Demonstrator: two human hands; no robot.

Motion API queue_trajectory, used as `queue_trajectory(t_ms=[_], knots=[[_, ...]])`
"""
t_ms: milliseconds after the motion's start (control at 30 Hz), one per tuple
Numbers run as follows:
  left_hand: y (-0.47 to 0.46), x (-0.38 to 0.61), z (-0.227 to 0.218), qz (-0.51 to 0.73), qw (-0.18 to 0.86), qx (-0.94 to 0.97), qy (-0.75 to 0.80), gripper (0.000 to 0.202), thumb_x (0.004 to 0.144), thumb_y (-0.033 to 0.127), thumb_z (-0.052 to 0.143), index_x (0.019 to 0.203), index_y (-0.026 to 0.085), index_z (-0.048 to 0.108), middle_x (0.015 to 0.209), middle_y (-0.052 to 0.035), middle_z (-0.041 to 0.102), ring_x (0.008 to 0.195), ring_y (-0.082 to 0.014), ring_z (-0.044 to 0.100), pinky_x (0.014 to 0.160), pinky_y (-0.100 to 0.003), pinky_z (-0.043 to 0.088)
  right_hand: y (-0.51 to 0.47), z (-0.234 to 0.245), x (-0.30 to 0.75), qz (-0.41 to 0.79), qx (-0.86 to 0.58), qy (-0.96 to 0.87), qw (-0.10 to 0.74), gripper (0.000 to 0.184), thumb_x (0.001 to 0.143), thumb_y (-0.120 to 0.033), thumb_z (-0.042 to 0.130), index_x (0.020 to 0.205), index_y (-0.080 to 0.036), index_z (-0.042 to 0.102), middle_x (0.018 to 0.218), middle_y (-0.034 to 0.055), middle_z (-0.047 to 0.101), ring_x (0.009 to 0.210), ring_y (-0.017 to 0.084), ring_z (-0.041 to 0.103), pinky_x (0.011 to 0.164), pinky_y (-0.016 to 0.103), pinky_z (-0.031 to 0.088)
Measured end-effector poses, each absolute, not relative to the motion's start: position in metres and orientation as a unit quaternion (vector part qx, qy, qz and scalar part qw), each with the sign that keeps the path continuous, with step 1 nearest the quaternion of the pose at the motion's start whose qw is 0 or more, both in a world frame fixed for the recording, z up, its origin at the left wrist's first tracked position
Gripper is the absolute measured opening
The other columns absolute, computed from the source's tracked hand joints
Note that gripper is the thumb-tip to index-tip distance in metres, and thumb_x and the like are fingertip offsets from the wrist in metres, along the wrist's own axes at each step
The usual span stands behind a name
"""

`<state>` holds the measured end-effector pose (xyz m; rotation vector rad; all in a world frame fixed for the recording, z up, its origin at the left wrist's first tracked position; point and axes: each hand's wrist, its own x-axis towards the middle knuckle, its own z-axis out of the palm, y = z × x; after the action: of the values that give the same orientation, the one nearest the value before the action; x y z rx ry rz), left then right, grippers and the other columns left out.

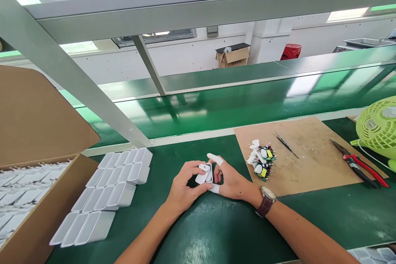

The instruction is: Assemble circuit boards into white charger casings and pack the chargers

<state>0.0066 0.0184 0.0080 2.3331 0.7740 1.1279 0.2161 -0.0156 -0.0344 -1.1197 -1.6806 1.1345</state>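
My left hand [185, 185] pinches a small white plastic piece [202, 176] between thumb and fingers, above the green tabletop. Opposite it, my right hand [230, 177], with white finger cots on the thumb and a finger and a watch on the wrist, grips the edge of a small white plastic housing [211, 173]. The two white parts meet between my hands; whether they are joined I cannot tell. To the right lies a heap of small white parts with coloured wires and yellow blocks [262, 161]. Rows of white rectangular housings [108, 189] stand to the left.
An open cardboard box [66, 196] filled with white wired parts stands at the far left. Tweezers [286, 145] and red-handled pliers [359, 164] lie on a brown board [312, 165]. A green fan [379, 126] is at the right edge. A metal frame [102, 95] rises at the bench's back.
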Motion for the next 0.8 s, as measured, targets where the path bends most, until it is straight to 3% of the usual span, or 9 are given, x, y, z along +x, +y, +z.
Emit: queue_trajectory(t_ms=[133,200,367,533,700,800], knots=[[0.016,0.013,0.011,0.408,0.091,0.877,0.238,0.031,0.087,0.035,0.08,0.11,0.022,0.066,0.115,-0.0126,0.07,0.104,-0.0245,0.07,0.087,-0.039,0.061,-0.016,-0.03,0.217,0.433,-0.432,-0.685,0.396,0.092,0.08,-0.023,0.075,0.157,-0.024,0.024,0.119,0.0075,0.055,0.078,0.014,0.056,0.075,0.035,0.054],[0.014,0.014,0.011,0.394,0.055,0.887,0.235,0.032,0.088,0.033,0.08,0.114,0.021,0.066,0.117,-0.0136,0.069,0.105,-0.0251,0.07,0.088,-0.039,0.061,-0.016,-0.028,0.217,0.433,-0.436,-0.688,0.386,0.093,0.08,-0.021,0.074,0.158,-0.022,0.023,0.114,0.0067,0.056,0.077,0.015,0.056,0.075,0.036,0.053],[0.013,0.012,0.009,0.383,0.084,0.881,0.265,0.021,0.092,0.026,0.075,0.11,0.02,0.068,0.124,-0.0127,0.069,0.107,-0.0224,0.072,0.092,-0.036,0.062,-0.018,-0.023,0.218,0.438,-0.455,-0.684,0.366,0.092,0.082,-0.024,0.073,0.16,-0.022,0.022,0.091,-0.0005,0.054,0.078,0.018,0.058,0.077,0.038,0.053],[0.022,0.003,0.012,0.35,0.103,0.901,0.236,0.023,0.092,0.026,0.074,0.114,0.022,0.069,0.125,-0.0119,0.071,0.111,-0.0231,0.072,0.094,-0.038,0.063,-0.018,-0.018,0.217,0.433,-0.46,-0.686,0.361,0.093,0.083,-0.029,0.074,0.159,-0.019,0.023,0.089,-0.0003,0.054,0.076,0.018,0.057,0.076,0.039,0.052],[0.022,0.0,0.019,0.306,0.09,0.918,0.236,0.024,0.094,0.028,0.071,0.118,0.024,0.07,0.14,-0.0143,0.064,0.128,-0.0292,0.064,0.104,-0.049,0.058,-0.016,-0.016,0.217,0.436,-0.45,-0.687,0.368,0.096,0.083,-0.034,0.075,0.161,-0.019,0.019,0.089,-0.0007,0.053,0.076,0.017,0.057,0.072,0.037,0.051],[0.017,0.006,0.018,0.337,0.041,0.909,0.243,0.018,0.094,0.027,0.072,0.111,0.022,0.07,0.13,-0.0145,0.068,0.118,-0.0274,0.069,0.095,-0.043,0.062,-0.016,-0.017,0.217,0.439,-0.455,-0.683,0.366,0.094,0.083,-0.03,0.075,0.159,-0.019,0.021,0.086,-0.0026,0.053,0.074,0.017,0.057,0.074,0.036,0.051]])
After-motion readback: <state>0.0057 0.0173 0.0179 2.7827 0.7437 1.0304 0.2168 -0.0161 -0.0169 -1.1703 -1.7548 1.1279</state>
